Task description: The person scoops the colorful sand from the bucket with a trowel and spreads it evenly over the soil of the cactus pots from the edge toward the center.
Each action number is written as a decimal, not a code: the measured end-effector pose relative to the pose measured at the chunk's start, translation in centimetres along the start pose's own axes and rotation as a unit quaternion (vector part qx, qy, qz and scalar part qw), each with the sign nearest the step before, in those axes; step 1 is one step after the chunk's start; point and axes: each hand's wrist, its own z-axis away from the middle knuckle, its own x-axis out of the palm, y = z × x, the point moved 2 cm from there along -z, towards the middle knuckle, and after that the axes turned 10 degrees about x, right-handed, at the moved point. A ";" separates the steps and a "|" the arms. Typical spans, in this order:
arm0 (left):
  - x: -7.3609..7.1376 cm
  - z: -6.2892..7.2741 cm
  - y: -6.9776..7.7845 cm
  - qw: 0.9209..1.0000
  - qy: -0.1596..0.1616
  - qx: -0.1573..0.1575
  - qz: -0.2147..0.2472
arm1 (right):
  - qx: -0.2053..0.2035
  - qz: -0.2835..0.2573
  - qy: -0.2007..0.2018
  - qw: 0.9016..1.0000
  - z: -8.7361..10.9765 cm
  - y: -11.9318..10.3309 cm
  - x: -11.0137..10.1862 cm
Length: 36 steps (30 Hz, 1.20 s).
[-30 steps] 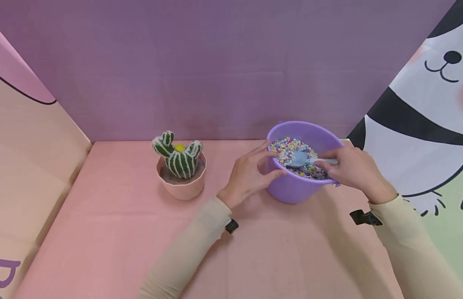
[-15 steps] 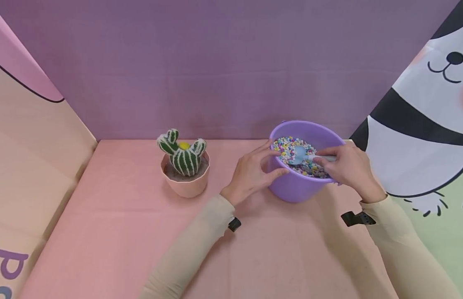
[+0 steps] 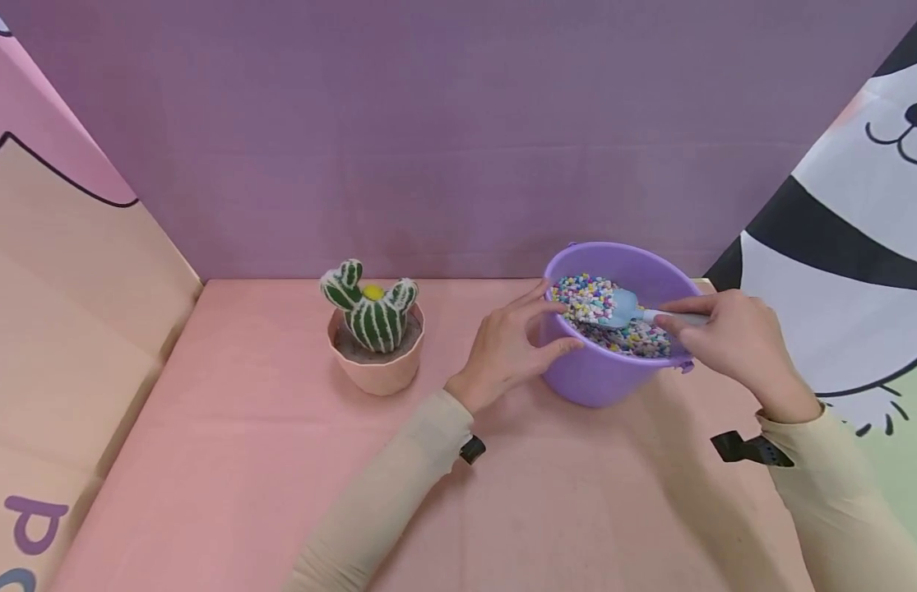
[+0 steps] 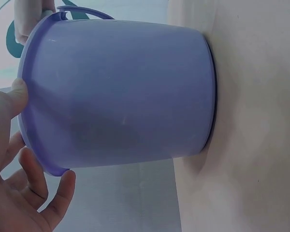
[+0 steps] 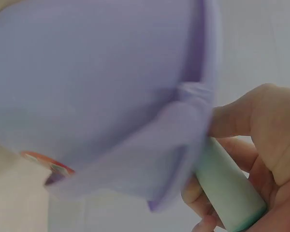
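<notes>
"Shovel (image 3: 624, 309) first: where do you see it?"

"Inside the purple bucket (image 3: 599, 382), blade among the colourful beads (image 3: 582, 294), with the handle slanting out across the rim on the right. Whether the blade's tip is buried or just has beads lying on it, I can't tell from here."

"And who's holding it?"

"That person's right hand (image 3: 739, 337). Thumb and fingers pinch the pale handle, close beside the rim."

"What about the left hand (image 3: 506, 353)?"

"It's on the near left side of the bucket. Thumb and fingers curl at the rim and hold it there, and the other fingers are loosely bent outside."

"So the bucket's standing up?"

"Yes, base down on the pink tabletop (image 3: 539, 501), near the purple wall (image 3: 458, 148)."

"I can see a cactus (image 3: 377, 325) too."

"Green with white stripes and a yellow bit on top, sitting in a peach pot (image 3: 377, 378). It's left of the bucket, well apart from it, and neither hand touches it."

"Nice panda picture (image 3: 835, 255) over on the right."
</notes>
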 end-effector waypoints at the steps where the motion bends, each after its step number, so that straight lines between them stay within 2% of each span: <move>1: 0.0 0.0 0.0 1.000 0.001 0.000 0.000 | 0.005 -0.003 0.000 1.000 0.2 0.1 -0.3; 9: 0.2 0.2 -0.1 1.000 0.005 0.004 0.009 | 0.041 -0.035 -0.021 0.998 1.2 1.4 -1.0; 14: 0.3 0.3 -0.2 1.000 0.002 0.004 0.007 | 0.067 -0.093 -0.016 0.993 1.8 2.4 -0.9; 21: 0.2 0.3 -0.2 1.000 0.006 0.006 0.013 | 0.069 -0.150 0.005 0.986 2.3 2.8 -0.4; 29: 0.2 0.2 -0.1 1.000 0.006 0.012 0.010 | 0.073 -0.161 0.017 0.984 2.5 3.1 -0.5; 36: 0.0 0.0 -0.3 0.999 0.020 0.027 -0.039 | 0.070 -0.158 0.016 0.985 2.7 2.9 -0.7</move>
